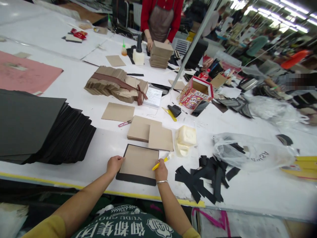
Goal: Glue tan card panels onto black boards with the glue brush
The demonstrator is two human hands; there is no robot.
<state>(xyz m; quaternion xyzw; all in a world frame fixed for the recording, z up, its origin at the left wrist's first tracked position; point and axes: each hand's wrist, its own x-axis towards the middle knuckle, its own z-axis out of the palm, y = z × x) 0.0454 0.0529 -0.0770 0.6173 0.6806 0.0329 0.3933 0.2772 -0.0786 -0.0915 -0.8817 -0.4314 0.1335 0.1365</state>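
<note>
A tan cardboard panel (pixel 140 162) lies on a black sheet (pixel 136 178), whose border shows widest along the near side. My left hand (pixel 115 165) is closed, pinching the left edge of the sheet and panel. Closed around a yellow-handled brush (pixel 160 162), my right hand (pixel 162 171) rests at the right edge of the panel. The brush bristles point toward a cream plastic container (pixel 185 137) just beyond. Behind the panel sit stacked cardboard pieces (pixel 142 127), one loose piece (pixel 160 137) overlapping them.
A tall pile of black sheets (pixel 69 135) stands at left. Black strips (pixel 208 178) and a clear plastic bag (pixel 250 152) lie at right. Farther back are a tied cardboard bundle (pixel 114 82), small scissors (pixel 125 123) and a red box (pixel 195 92). A co-worker (pixel 160 19) stands across the table.
</note>
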